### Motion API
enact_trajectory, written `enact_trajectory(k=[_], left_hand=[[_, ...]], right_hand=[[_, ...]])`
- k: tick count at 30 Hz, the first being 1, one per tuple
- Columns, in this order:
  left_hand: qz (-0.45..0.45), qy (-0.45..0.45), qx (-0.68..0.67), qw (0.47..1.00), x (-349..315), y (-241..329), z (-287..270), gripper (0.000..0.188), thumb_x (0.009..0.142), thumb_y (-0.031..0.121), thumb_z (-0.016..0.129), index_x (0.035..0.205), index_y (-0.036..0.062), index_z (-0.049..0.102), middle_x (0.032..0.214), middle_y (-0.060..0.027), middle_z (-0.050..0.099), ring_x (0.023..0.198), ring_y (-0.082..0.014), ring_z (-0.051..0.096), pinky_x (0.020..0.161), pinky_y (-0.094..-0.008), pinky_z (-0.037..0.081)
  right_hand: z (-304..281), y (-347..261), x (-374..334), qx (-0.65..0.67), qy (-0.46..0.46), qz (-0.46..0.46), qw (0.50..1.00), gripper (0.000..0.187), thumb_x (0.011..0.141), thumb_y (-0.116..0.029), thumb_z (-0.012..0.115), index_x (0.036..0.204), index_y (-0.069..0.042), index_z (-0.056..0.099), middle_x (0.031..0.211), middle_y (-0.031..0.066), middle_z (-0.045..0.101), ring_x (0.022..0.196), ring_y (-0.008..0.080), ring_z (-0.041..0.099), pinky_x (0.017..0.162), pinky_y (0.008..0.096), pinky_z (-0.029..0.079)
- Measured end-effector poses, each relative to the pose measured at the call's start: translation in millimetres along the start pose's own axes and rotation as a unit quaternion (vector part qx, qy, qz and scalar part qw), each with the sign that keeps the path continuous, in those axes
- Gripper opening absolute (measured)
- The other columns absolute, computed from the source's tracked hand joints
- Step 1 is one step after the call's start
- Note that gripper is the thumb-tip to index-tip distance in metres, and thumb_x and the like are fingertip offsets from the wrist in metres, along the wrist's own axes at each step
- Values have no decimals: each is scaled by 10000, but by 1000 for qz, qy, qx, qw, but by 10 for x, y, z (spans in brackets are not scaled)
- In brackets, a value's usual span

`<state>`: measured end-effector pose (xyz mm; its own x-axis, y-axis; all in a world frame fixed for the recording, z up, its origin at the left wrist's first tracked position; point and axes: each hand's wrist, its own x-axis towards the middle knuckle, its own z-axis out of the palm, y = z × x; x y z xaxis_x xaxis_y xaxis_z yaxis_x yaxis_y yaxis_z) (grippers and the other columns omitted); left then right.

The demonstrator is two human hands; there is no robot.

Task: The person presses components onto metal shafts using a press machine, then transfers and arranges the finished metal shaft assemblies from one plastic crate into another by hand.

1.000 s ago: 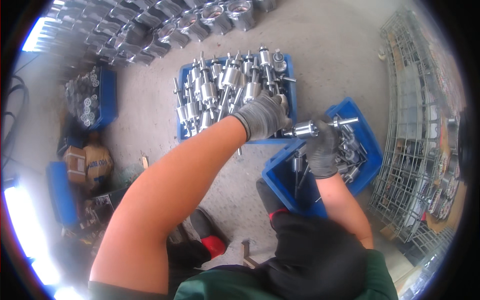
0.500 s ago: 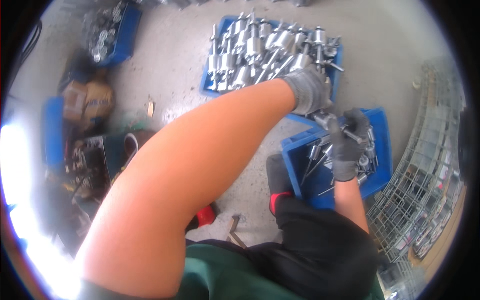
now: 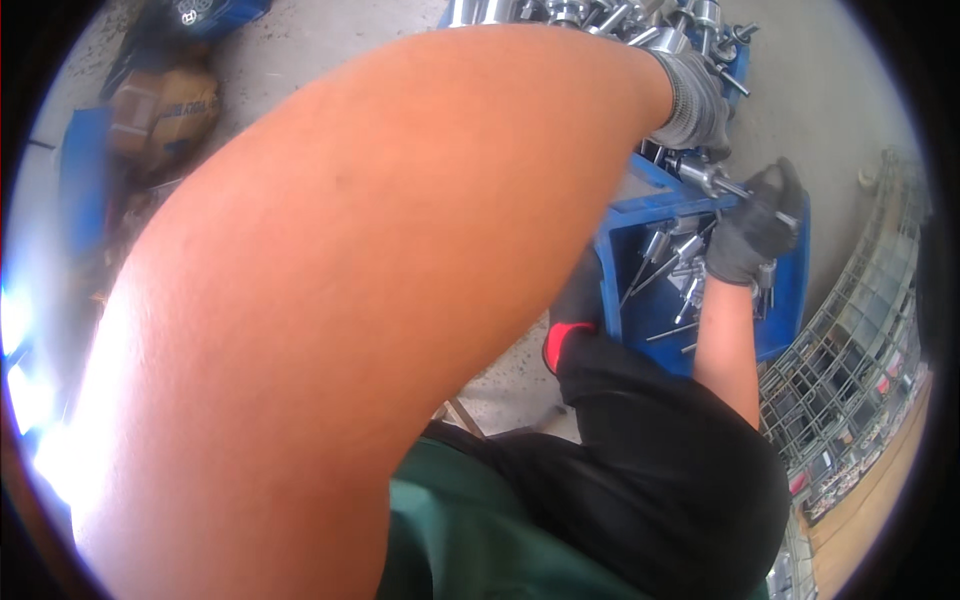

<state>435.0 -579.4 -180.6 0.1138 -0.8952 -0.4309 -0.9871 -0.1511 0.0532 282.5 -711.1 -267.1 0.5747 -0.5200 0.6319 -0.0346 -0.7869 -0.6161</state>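
Observation:
In a grey knit glove, my left hand [image 3: 697, 105] reaches across to the near right corner of the far blue bin. Its fingers curl downward, and what they hold, if anything, is hidden. Just below them is a silver metal cylinder with a thin rod [image 3: 703, 175]. My right hand [image 3: 757, 225], in a dark grey glove, is closed around the rod end of that part. It is above the nearer blue bin [image 3: 805, 255], where several similar cylinders with rods [image 3: 683, 255] lie loosely at various angles.
More silver cylinders with rods [image 3: 568, 12] fill the far bin, partly hidden by my left arm. A wire mesh cage [image 3: 830, 400] stands at the right. Cardboard boxes [image 3: 185, 115] and another blue bin [image 3: 225, 18] are at the left. My knee is beside the near bin.
The view has shifted, so the bins sit higher and farther right. My right hand has moved up toward the near bin's far edge, and the rod part now shows plainly between my hands.

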Motion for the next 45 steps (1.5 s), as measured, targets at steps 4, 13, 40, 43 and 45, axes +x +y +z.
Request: enact_trajectory(k=[4,13,40,43,45], left_hand=[[-44,38,44,997,-69,-18,-8,482,968,174,631,1418,346,618,1453,-27,604,1338,-300,593,1128,-492,459],[-132,145,-60,979,-513,126,277,348,924,252,684,1260,176,733,1345,-99,646,1300,-327,588,1094,-493,480],[-253,100,-245,931,-3440,1039,-143,307,914,277,699,1138,67,698,1129,-143,680,1087,-311,673,906,-448,541],[-251,22,-272,929,-3381,933,-138,297,927,284,692,1131,68,702,1138,-149,676,1108,-318,669,923,-467,532],[-242,12,-286,927,-3316,929,-150,296,930,288,691,1129,69,704,1145,-153,675,1119,-320,667,933,-475,527]], right_hand=[[147,-51,5,71,-131,22,989,150,1014,-74,613,1150,-50,671,1083,102,708,856,250,701,710,382,571],[437,11,75,-69,-339,68,936,290,1027,-200,608,1243,-33,706,983,90,725,812,193,666,767,347,542],[560,-1751,1296,-310,-684,-272,602,422,880,-366,640,1042,6,754,1061,262,726,1025,409,709,945,471,546],[765,-2076,1114,-372,-712,-247,542,463,897,-369,570,1114,-7,758,1139,261,723,1096,403,701,1009,470,530],[803,-2070,983,-399,-726,-253,499,493,902,-395,563,1140,-7,753,1176,248,723,1126,387,700,1032,456,522]])
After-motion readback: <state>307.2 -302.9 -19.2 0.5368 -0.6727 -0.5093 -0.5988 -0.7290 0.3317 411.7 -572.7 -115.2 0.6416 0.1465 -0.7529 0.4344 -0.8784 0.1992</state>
